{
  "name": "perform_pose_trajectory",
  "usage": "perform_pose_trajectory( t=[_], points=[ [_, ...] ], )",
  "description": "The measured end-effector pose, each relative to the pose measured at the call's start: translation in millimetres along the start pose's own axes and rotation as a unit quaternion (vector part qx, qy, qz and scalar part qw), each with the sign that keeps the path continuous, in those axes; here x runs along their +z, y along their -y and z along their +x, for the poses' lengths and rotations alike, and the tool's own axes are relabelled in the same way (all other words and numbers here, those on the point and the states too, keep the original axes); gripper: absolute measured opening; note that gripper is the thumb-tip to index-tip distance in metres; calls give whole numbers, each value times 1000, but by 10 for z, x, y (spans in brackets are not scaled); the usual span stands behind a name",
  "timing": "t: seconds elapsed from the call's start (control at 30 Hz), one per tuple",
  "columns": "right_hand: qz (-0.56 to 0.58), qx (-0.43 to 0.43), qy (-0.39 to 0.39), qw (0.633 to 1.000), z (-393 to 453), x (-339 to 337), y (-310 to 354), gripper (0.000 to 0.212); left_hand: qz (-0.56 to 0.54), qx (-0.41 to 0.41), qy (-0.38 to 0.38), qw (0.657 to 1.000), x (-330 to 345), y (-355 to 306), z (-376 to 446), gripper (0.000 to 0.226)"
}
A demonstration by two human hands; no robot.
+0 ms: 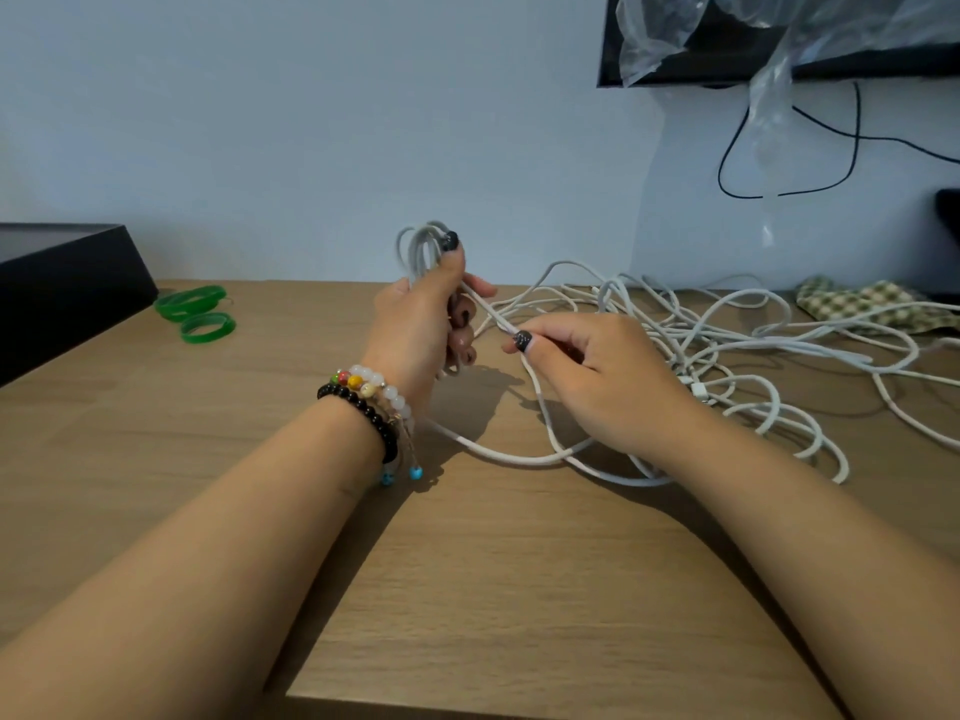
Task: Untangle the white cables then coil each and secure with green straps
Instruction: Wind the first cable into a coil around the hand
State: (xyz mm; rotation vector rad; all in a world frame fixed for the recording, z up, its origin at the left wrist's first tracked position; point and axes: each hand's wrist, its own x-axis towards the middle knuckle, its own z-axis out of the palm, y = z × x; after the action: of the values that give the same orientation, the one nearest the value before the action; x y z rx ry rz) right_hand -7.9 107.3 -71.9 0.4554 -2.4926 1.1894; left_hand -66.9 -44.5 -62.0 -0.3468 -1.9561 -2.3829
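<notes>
Hands: 2 seen, both over the desk (156,459) centre.
Left hand (415,324): fingers curled round a coil (423,252) of white cable; thumb pressed on top of the loops; coil is held upright, long axis approx. vertical, loops rising above the fist.
Right hand (597,366): a single cable strand (485,306) is pinched betw. thumb and forefinger, just right of the left hand.
Strand direction: runs diagonally from the left fist down-right to the right hand's pinch, then drops to the desk under the right wrist.
White cables (727,335): exact no. cannot be told; one loose tangle is spread on the desk right of the hands, loops overlapping, lying mostly left-right; at least 1 small white connector (698,391) is seen near the right hand.
Green straps (200,311): 2 rings counted, lying flat on the desk at far left, one nearer the wall, one nearer the viewer, just beside each other; well apart from the cables.
Bracelets (371,402): approx. 3 bead strands on the left wrist (black, white, mixed colours); 2 blue beads hang below.
Desk: light wood grain; front edge seen at bottom.
Black box (62,283): 1, at far left on the desk, beside the straps.
Checked cloth (857,306): 1, far right, by the wall, partly under cable loops.
Room: pale wall (311,122) behind; a dark screen edge (727,65) at top right w/ clear plastic film (769,122) hanging over it; thin black wires (852,148) are draped below it.
</notes>
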Motion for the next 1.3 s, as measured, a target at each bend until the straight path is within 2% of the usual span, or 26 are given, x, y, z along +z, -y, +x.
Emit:
perform_pose_trajectory(
  t=[0.1, 0.2, 0.33, 0.43, 0.57, 0.67, 0.83, 1.0, 1.07, 1.17, 1.3],
  points=[
    [-10, -9, -1, 1000, -8, 3, 24, 25, -29, -5, -36, 999, 2, 11, 16, 44],
    [-15, -6, 39, 999, -17, 27, 38, 25, -18, 3, -39, 999, 42, 65, 27, 53],
    [-6, -9, 56, 998, -20, 36, 46, 26, -84, 16, -15, 996, 67, 63, 33, 42],
    [2, -13, 58, 998, -16, 34, 58, 26, -117, 18, -47, 992, 57, 35, 29, 42],
    [-6, -16, 82, 996, 3, 13, 47, 26, -225, -2, -111, 968, 1, -61, 78, 43],
    [-31, -13, 115, 993, 20, -8, 15, 26, -284, -37, -124, 950, -81, -113, 116, 42],
    [-23, 26, 120, 992, 42, -142, -54, 21, -315, -80, -73, 943, -130, -151, 118, 46],
    [-34, 106, 30, 993, 100, -591, -255, 12, -303, -111, 64, 945, -85, -170, 24, 47],
    [-40, 139, 8, 989, 82, -732, -349, 11, -300, -117, 94, 942, -79, -184, 5, 47],
    [-37, 161, -14, 986, 54, -800, -433, 14, -288, -115, 94, 946, -97, -199, 7, 48],
    [-83, 134, -25, 987, 86, -595, -446, 9, -237, -103, 72, 963, -80, -146, 0, 49]
  ],
)
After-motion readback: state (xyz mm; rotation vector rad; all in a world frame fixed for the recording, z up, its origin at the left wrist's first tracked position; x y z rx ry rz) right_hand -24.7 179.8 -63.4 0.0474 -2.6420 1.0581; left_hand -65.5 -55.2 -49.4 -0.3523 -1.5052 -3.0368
